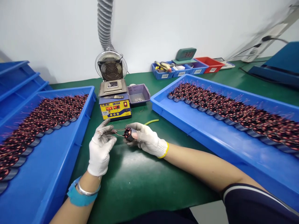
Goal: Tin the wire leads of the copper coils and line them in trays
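Observation:
My right hand [146, 138], in a white glove with a yellow cuff, is closed around a wound motor stator [127, 133]. This is a dark cylinder with copper windings, its open end turned left. Copper wire leads [119, 130] stick out of that end toward my left hand [101, 147]. The left glove's fingertips are bent around the lead ends and seem to pinch them; the exact contact is small to see. Just behind both hands stands a yellow and blue solder pot [115, 109] with a lit red display.
Blue trays of wound stators flank me, one left tray [63, 149] and one right tray [187, 119]. A grey bin [146, 90] sits beside the pot under an exhaust hose [105, 25]. A green tool handle [151, 121] lies behind my right hand. Small bins [164, 75] line the wall.

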A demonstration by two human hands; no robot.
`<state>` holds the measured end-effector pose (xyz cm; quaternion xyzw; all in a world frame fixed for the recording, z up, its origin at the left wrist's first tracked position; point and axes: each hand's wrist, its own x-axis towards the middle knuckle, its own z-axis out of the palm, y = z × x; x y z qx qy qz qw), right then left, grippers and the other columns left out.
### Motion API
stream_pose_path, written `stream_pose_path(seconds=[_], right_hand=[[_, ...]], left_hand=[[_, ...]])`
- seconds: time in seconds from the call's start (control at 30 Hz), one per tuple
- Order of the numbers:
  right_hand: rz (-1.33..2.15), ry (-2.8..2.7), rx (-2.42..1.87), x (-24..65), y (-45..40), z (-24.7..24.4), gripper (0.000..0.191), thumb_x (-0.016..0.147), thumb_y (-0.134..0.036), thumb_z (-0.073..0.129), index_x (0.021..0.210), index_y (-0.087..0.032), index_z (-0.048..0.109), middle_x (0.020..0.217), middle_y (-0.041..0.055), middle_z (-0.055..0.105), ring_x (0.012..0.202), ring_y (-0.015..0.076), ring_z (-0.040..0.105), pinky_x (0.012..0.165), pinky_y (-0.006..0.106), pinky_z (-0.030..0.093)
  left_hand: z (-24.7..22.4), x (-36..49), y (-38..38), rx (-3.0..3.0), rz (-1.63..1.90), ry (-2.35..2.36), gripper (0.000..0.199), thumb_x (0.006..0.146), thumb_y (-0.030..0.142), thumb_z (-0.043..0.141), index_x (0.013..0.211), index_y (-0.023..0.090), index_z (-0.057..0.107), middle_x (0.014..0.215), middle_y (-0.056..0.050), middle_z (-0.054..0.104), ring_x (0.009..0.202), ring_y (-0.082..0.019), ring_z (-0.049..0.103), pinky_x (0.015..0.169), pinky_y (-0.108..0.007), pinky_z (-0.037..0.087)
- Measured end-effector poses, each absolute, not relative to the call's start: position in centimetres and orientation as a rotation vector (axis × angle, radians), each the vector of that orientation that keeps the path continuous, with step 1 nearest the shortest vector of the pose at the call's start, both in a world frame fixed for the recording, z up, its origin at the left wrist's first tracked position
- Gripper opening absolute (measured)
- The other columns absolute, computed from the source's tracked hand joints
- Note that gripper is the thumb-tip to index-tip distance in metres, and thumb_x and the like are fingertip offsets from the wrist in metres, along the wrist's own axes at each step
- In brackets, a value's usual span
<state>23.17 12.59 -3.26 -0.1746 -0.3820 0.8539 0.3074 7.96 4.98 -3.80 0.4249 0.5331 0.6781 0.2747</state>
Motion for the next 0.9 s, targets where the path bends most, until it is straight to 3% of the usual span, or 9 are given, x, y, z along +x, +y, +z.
stream_pose_path(seconds=[0.2,0.33,0.53,0.9], right_hand=[[2.249,-1.019,-0.429,23.0,12.9,-4.2,0.059,0.056,-0.036,0.083,0.101,-0.015,0.052,0.082,0.0009,0.063,0.066,0.0146,0.065,0.058,0.026,0.052],[2.21,-1.037,-0.407,22.9,13.0,-4.6,0.06,0.055,-0.035,0.084,0.101,-0.015,0.052,0.084,0.0015,0.063,0.067,0.0136,0.064,0.061,0.028,0.053],[2.185,-1.041,-0.442,22.9,13.0,-4.5,0.06,0.051,-0.036,0.085,0.097,-0.014,0.053,0.086,0.0021,0.062,0.068,0.0141,0.064,0.062,0.029,0.054],[2.183,-1.066,-0.43,22.8,13.0,-4.8,0.06,0.052,-0.036,0.085,0.099,-0.014,0.054,0.082,0.0015,0.062,0.071,0.0129,0.062,0.066,0.029,0.053]], left_hand=[[-4.0,7.8,5.2,1.083,1.862,1.384,0.029,0.06,0.025,0.077,0.085,0.018,0.064,0.102,-0.008,0.062,0.107,-0.025,0.056,0.08,-0.03,0.05],[-3.4,8.2,5.0,0.987,1.803,1.328,0.032,0.06,0.023,0.077,0.09,0.018,0.064,0.104,-0.006,0.064,0.081,-0.017,0.061,0.069,-0.027,0.05],[-2.9,8.8,4.8,0.86,1.72,1.233,0.022,0.065,0.02,0.074,0.085,0.016,0.067,0.082,-0.003,0.064,0.061,-0.011,0.055,0.054,-0.023,0.046],[-2.1,9.4,4.9,0.728,1.711,1.182,0.021,0.065,0.02,0.075,0.085,0.014,0.071,0.112,-0.012,0.064,0.064,-0.009,0.056,0.053,-0.02,0.045]])
